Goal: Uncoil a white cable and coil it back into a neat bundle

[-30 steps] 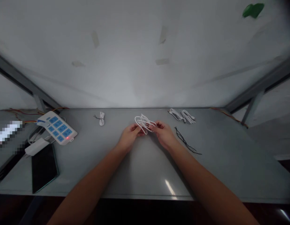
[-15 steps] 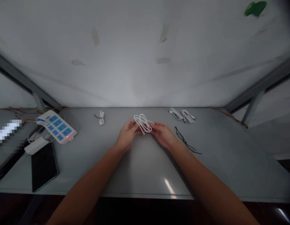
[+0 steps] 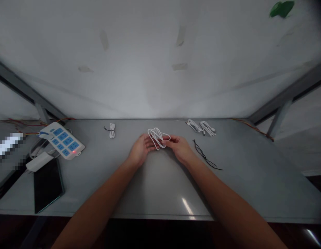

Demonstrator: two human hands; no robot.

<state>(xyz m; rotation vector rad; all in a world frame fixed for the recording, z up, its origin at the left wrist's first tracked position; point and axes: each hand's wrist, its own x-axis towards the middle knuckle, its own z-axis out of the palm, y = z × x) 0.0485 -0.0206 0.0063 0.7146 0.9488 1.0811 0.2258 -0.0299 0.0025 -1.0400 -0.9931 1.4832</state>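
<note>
The fingers (image 3: 151, 145) of the left hand (image 3: 140, 150) curl together around the lower bends of a looped white cable (image 3: 157, 135), while the fingers (image 3: 168, 139) of the right hand (image 3: 180, 149) close on the same bunch from the other side, so both hands clamp it between them. The cable sits in the middle of the view, held at the gap between the hands, with its loops standing up toward the far side; whether it touches the table cannot be told. It looks light and soft but slightly springy, so the loops are likely to slide over each other and spread if the grip loosens. The gathered bunch, where the strands cross, seems the surest place to hold it; its plug ends are hidden. Below the hands lies a grey metal table (image 3: 160, 193). To the right is a thin black wire (image 3: 205, 157), and to the left a dark tablet (image 3: 47, 185), a white power adapter (image 3: 38, 162) and a white power strip (image 3: 62, 140) with blue sockets. Farther back are a small white cable bundle (image 3: 112, 130) and two more white cable bundles (image 3: 201, 127), near the table's far edge, in front of a pale wall (image 3: 160, 69).
</note>
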